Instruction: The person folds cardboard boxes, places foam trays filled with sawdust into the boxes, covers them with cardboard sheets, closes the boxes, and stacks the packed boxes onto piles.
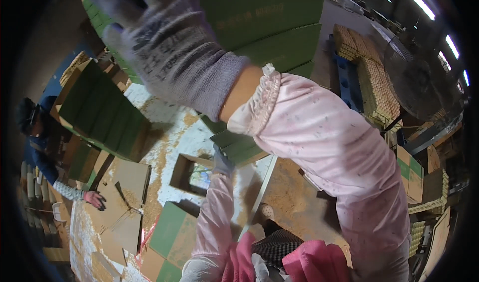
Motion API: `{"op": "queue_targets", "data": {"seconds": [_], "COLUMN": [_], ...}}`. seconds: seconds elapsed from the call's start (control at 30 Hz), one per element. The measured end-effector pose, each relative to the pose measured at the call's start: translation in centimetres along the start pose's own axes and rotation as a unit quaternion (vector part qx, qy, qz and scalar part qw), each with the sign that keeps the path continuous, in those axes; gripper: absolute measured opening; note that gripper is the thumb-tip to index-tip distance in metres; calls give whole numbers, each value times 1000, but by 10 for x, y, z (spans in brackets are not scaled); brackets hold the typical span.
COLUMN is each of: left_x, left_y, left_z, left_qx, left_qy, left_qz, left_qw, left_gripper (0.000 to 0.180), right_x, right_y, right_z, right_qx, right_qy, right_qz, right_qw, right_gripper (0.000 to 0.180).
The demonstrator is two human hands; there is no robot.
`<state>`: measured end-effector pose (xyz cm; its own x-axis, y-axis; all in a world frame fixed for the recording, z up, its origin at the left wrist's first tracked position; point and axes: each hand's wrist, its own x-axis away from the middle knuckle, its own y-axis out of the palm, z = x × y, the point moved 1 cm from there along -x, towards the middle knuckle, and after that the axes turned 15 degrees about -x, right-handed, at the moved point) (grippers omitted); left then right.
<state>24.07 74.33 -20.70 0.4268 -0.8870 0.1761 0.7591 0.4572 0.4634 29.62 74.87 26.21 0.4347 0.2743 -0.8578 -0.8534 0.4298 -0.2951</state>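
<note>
Reaching up and far, the right hand (169, 47) in its grey knit glove lies flat, fingers spread, against the tall stack of green cardboard boxes (269, 27), clamped on nothing. The left hand (222, 161), also gloved, is low in the middle by an open brown cardboard box (185, 174); whether it grips anything I cannot tell. Judging by the flattened cardboard sheets (122, 202) near left, where another person's hand (94, 199) rests, much boxing work seems left undone.

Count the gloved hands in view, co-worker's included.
3: the right hand raised against the green boxes, the left hand low at centre, a co-worker's hand far left. Others may be hidden.
</note>
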Motion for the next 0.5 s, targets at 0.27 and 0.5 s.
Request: {"op": "queue_targets", "data": {"seconds": [0.27,0.5], "left_x": [20,53], "left_y": [43,119], "left_z": [-49,-24], "left_qx": [-52,162], "left_qy": [71,-186], "left_qz": [-26,90], "left_qw": [996,965], "left_gripper": [62,83], "right_x": [41,71], "right_y": [-46,-98], "right_z": [44,78], "right_qx": [-59,-192], "right_qy": [-90,79], "right_qz": [-50,41], "right_qw": [993,977], "right_gripper": [73,67]}}
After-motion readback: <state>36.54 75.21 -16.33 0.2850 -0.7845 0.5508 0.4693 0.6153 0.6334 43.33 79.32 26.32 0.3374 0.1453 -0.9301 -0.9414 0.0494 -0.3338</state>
